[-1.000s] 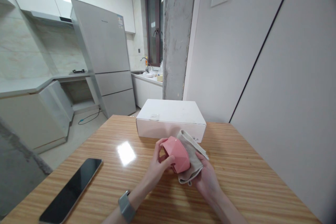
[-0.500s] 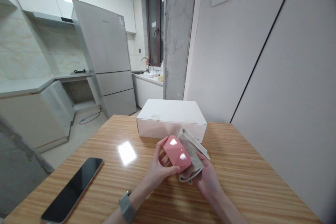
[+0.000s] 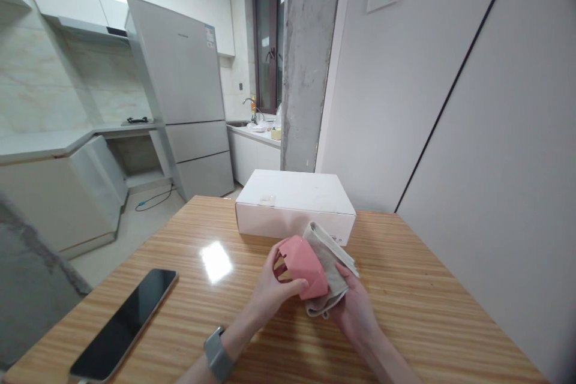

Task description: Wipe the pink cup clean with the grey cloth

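Note:
A glossy pink faceted object (image 3: 306, 269), hollow with a notched edge on its left side, is gripped by my left hand (image 3: 275, 282). The thumb presses its lower edge and the fingers curl around the open side; its exact kind is unclear. In my right hand (image 3: 355, 303) is a folded beige-grey cloth (image 3: 332, 267), held between thumb and fingers. The cloth lies against the right side of the pink object. Both hands are above the wooden table, just in front of a white box (image 3: 294, 195).
On the wood-grain table (image 3: 202, 324), a black-screened phone (image 3: 126, 325) lies at the left. A grey watch band (image 3: 218, 355) is on my left wrist. Beyond the table stand a fridge (image 3: 180, 72), a concrete pillar (image 3: 310, 60) and a sink counter (image 3: 254, 144).
My left hand has turned the pink object so that its hollow, notched side now shows more. My right hand and the cloth have stayed almost in place.

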Demonstrator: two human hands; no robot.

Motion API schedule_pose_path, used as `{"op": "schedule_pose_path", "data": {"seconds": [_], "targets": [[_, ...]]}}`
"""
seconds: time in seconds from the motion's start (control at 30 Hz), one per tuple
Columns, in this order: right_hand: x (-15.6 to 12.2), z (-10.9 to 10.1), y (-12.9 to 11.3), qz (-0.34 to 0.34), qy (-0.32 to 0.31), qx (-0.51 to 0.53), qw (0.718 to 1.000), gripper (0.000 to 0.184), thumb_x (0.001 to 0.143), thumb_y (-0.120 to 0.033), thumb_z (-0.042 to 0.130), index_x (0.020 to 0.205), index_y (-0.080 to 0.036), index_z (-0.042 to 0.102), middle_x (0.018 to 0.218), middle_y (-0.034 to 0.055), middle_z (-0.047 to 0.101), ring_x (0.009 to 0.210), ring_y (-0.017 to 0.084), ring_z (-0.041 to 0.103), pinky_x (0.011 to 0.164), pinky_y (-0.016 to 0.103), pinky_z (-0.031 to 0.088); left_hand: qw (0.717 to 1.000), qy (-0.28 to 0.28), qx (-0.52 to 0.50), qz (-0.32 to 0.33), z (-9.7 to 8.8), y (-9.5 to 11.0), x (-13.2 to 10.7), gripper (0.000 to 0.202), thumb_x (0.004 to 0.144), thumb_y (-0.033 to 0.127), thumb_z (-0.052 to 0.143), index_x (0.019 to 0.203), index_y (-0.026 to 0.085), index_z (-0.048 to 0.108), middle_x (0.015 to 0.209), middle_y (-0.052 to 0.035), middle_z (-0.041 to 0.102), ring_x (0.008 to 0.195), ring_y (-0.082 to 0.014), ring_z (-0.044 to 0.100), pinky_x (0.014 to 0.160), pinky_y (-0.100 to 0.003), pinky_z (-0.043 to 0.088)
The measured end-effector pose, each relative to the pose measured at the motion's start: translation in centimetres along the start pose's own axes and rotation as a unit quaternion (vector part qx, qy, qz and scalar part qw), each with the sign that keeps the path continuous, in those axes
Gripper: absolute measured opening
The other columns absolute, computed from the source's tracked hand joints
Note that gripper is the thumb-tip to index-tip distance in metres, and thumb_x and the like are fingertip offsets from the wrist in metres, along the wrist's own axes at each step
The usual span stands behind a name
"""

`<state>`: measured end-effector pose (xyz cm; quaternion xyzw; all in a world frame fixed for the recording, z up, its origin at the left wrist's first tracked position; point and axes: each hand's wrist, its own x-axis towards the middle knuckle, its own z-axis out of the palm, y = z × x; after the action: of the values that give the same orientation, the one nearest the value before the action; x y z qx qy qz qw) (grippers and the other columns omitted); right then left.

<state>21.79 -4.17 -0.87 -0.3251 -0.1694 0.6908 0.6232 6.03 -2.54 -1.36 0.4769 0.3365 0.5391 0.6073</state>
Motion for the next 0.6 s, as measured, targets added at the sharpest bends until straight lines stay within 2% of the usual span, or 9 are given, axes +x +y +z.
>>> {"op": "schedule_pose_path", "data": {"seconds": [0.1, 0.2, 0.3, 0.4, 0.5, 0.6], "targets": [[-0.08, 0.17, -0.18, 0.031, 0.026, 0.035, 0.999, 0.027, 0.061, -0.034, 0.077, 0.082, -0.018, 0.077, 0.081, 0.005, 0.079, 0.091, 0.031, 0.072, 0.082, 0.041, 0.055, 1.0, 0.01, -0.015, 0.008, 0.42, 0.07, -0.29, 0.105, 0.053, 0.021, 0.088, 0.142, 0.027, 0.033, 0.121, -0.0105, 0.061, 0.103, -0.0258, 0.063, 0.083, -0.033, 0.054], [-0.07, 0.21, -0.38, 0.021, 0.028, 0.034, 0.999, 0.025, 0.063, -0.034, 0.075, 0.083, -0.019, 0.076, 0.083, 0.0053, 0.079, 0.091, 0.03, 0.072, 0.084, 0.042, 0.055, 0.999, 0.0, -0.041, 0.02, 0.76, 0.06, -0.42, 0.115, 0.049, 0.02, 0.09, 0.145, 0.03, 0.027, 0.121, -0.0088, 0.061, 0.105, -0.0251, 0.062, 0.087, -0.033, 0.052], [0.05, -0.02, -0.46, 0.008, 0.01, 0.013, 1.0, 0.026, 0.067, -0.037, 0.073, 0.086, -0.019, 0.076, 0.086, 0.0059, 0.079, 0.094, 0.03, 0.071, 0.086, 0.043, 0.054, 0.998, -0.009, -0.056, 0.0, 0.82, 0.28, -0.39, 0.096, 0.063, 0.036, 0.083, 0.144, 0.031, 0.032, 0.128, -0.0094, 0.058, 0.107, -0.0255, 0.06, 0.085, -0.033, 0.053], [0.16, -0.26, -0.44, 0.004, -0.005, 0.006, 1.0, 0.028, 0.067, -0.04, 0.073, 0.086, -0.02, 0.075, 0.086, 0.0063, 0.079, 0.095, 0.031, 0.071, 0.087, 0.043, 0.053, 0.998, 0.001, -0.053, -0.043, 0.59, 0.61, -0.27, 0.076, 0.077, 0.046, 0.07, 0.143, 0.031, 0.035, 0.135, -0.0109, 0.053, 0.104, -0.0262, 0.061, 0.072, -0.032, 0.056], [0.17, -0.37, -0.37, 0.015, -0.006, 0.009, 1.0, 0.028, 0.066, -0.039, 0.075, 0.085, -0.019, 0.076, 0.085, 0.0067, 0.079, 0.093, 0.031, 0.071, 0.085, 0.043, 0.054, 0.997, 0.015, -0.061, -0.045, 0.21, 0.63, -0.01, 0.084, 0.072, 0.042, 0.075, 0.144, 0.029, 0.034, 0.135, -0.0125, 0.052, 0.103, -0.0269, 0.061, 0.068, -0.029, 0.055], [0.07, -0.31, -0.28, 0.016, 0.006, 0.009, 1.0, 0.026, 0.066, -0.037, 0.074, 0.084, -0.019, 0.076, 0.086, 0.0064, 0.079, 0.089, 0.03, 0.072, 0.083, 0.041, 0.055, 0.998, 0.035, -0.046, -0.025, -0.15, 0.41, 0.32, 0.083, 0.065, 0.039, 0.08, 0.138, 0.024, 0.043, 0.132, -0.0138, 0.055, 0.104, -0.0268, 0.061, 0.072, -0.029, 0.054]]}}
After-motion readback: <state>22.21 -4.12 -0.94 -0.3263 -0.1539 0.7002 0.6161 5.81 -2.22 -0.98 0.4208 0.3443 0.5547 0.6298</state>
